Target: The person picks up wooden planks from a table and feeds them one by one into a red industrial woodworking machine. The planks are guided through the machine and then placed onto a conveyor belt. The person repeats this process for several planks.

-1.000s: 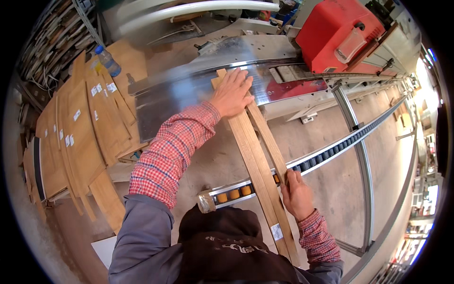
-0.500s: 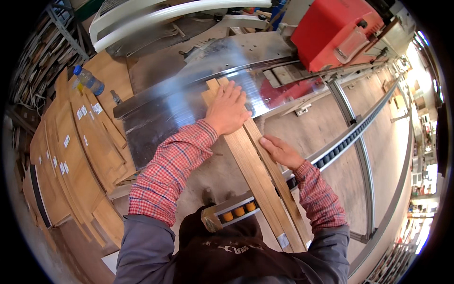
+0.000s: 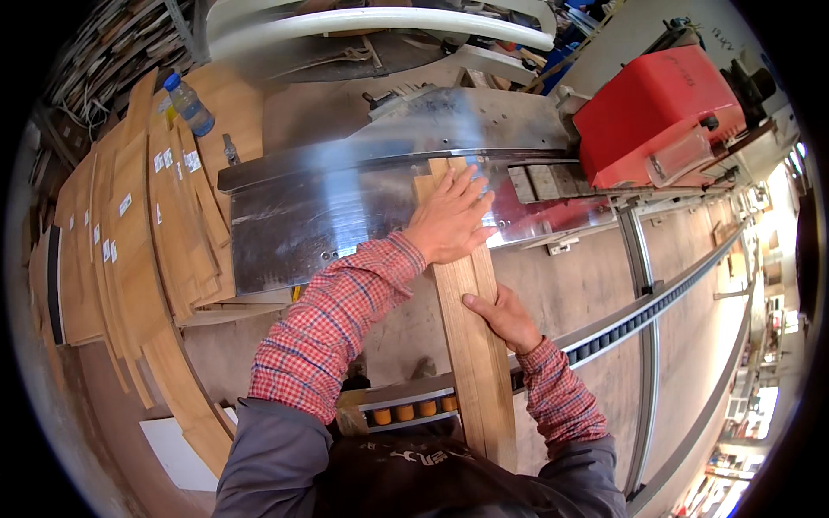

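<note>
Several long wooden strips [image 3: 473,363] lie side by side, their far ends on a shiny metal machine table [image 3: 294,229] and their near ends reaching back toward my body. My left hand [image 3: 451,217] rests flat on top of them near the far end, fingers spread. Closer to me, my right hand [image 3: 505,319] grips the strips' right edge, thumb on top and the other fingers mostly hidden beneath. The strips' far ends are uneven, one sitting further back. Under their near part runs a roller rail [image 3: 414,411] with orange rollers.
A red machine housing [image 3: 656,112] stands at the far right of the table. Stacked wooden panels [image 3: 125,250] with white labels lie to the left, a blue-capped bottle [image 3: 190,105] on them. A long roller track [image 3: 604,341] extends rightward. A white curved bar [image 3: 380,21] crosses the far side.
The gap between the strips has closed, and they now lie together. They point more straight away from me. My left hand's fingers have spread, and my right thumb has moved onto the strips' top.
</note>
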The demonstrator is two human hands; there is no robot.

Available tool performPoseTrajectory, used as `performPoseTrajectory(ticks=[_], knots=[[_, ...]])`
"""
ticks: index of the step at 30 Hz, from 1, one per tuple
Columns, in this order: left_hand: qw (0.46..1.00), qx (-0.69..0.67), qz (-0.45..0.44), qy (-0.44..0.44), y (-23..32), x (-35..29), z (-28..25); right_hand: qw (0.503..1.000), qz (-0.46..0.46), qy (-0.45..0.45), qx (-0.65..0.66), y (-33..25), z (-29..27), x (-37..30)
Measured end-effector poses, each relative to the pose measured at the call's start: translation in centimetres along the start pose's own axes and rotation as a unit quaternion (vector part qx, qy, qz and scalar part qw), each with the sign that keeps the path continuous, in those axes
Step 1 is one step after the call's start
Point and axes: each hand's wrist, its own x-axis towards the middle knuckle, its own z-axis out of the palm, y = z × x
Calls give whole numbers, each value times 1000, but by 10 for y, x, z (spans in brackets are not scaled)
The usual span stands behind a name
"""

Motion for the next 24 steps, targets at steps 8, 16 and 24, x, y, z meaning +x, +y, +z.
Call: performPoseTrajectory(ticks=[8, 16, 24], knots=[[999, 1, 18, 34, -11, 30, 15, 999, 17, 16, 40, -7, -26, -4], [999, -32, 31, 17, -9, 63, 25, 999, -4, 45, -6, -9, -49, 7], [999, -22, 35, -20, -13, 70, 31, 999, -5, 48, -16, 3, -57, 12]])
